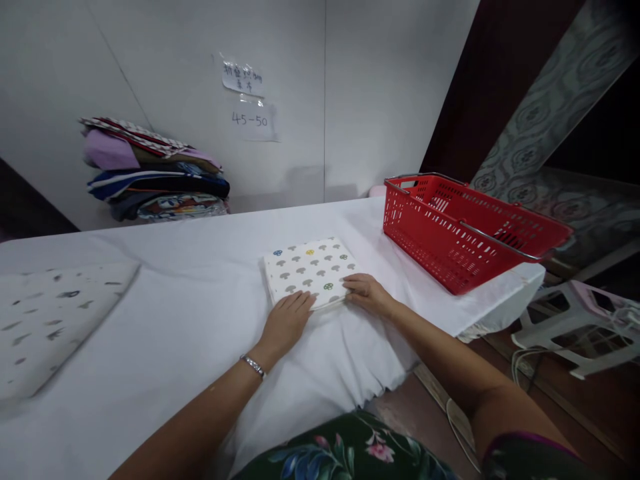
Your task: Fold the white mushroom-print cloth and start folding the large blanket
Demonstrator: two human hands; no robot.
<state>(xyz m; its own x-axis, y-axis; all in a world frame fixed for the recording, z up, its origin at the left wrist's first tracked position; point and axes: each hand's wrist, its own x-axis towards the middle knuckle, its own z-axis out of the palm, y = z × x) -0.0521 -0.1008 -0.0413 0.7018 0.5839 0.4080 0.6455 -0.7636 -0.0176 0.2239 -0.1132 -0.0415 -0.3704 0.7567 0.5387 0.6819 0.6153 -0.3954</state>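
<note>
While the folded cloth [313,268] lies flat on the tabletop [195,300] ahead, its near side is touched by the left hand [287,321] and, farther right, by the right hand [369,294], both equally close, but whether either grip is opened or pinched cannot be told.

On my feed I count: grips, two, left hand [289,319] and right hand [369,293]; mushroom-print folded cloth [313,267], one; other printed cloth [55,320], one; red basket [425,247], one; fabric stack [155,177], one, its pieces uncountable from here; paper notices [245,83], two; bracelet [253,366], one; counter [185,320], one.
</note>
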